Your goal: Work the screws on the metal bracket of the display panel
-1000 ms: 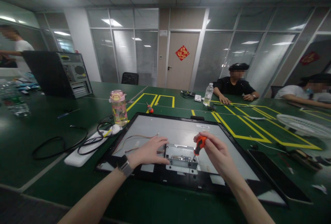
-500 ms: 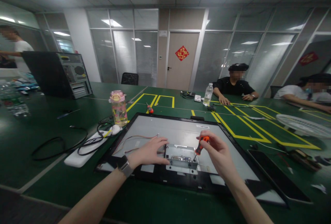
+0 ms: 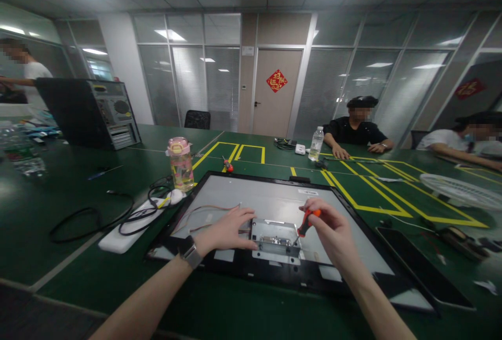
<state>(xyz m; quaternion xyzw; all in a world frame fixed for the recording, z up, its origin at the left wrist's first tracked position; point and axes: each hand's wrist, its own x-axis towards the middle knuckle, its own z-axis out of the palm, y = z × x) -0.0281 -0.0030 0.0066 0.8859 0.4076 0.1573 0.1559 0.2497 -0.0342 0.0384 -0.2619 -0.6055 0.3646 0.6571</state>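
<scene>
Gripping an orange-and-black-handled screwdriver in the right hand, slanting its metal shaft down to the right end of a silver metal bracket box; cannot tell whether its tip touches. Spreading the left hand wide at the box's left edge, wearing 1 grey-banded watch. Working on a large grey-backed, black-framed display panel, with the box toward its near edge and thin reddish wires on its left part. Seeing, left of the panel, a white plastic power strip and a looped black cable; beside its far-left corner, 1 clear pink-lidded bottle; to its right, a glossy black flat slab; beyond its far-right corner, 1 black-shirted person.
</scene>
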